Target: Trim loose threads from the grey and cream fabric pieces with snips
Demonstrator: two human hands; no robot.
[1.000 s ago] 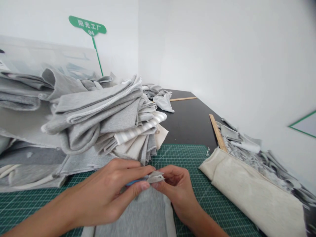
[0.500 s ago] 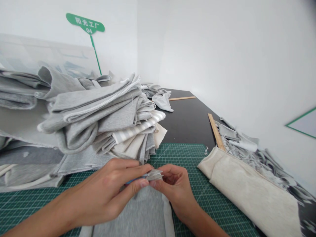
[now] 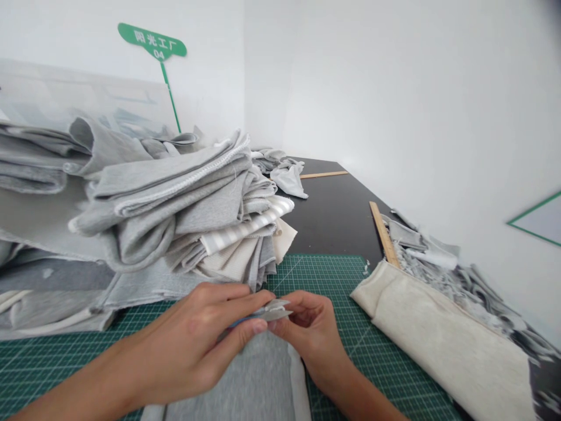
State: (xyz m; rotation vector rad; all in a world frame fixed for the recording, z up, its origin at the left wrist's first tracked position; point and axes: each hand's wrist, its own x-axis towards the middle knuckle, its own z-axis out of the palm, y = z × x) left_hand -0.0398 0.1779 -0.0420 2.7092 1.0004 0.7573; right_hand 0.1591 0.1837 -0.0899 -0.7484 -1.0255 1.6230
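Note:
My left hand (image 3: 205,333) is closed around a pair of thread snips (image 3: 276,310) with blue handles. The metal blades point right and stand slightly apart. Just beside the tips, my right hand (image 3: 313,333) pinches the upper edge of a folded grey fabric piece (image 3: 245,374); its fingertips are partly hidden behind the thumb and blades. Below both hands the fabric lies on a green cutting mat (image 3: 372,362), with a pale band along its right side. Whether a thread lies between the blades is too small to tell.
A tall stack of folded grey fabric (image 3: 184,193) rises behind my left hand. To the right lie a beige folded cloth (image 3: 451,333), a wooden ruler (image 3: 383,234) and a heap of scraps (image 3: 438,263). A clear plastic bin (image 3: 87,93) stands at the back left.
The snips have shifted slightly to the right, and their blades look a little further apart. My right hand and the grey fabric have hardly moved.

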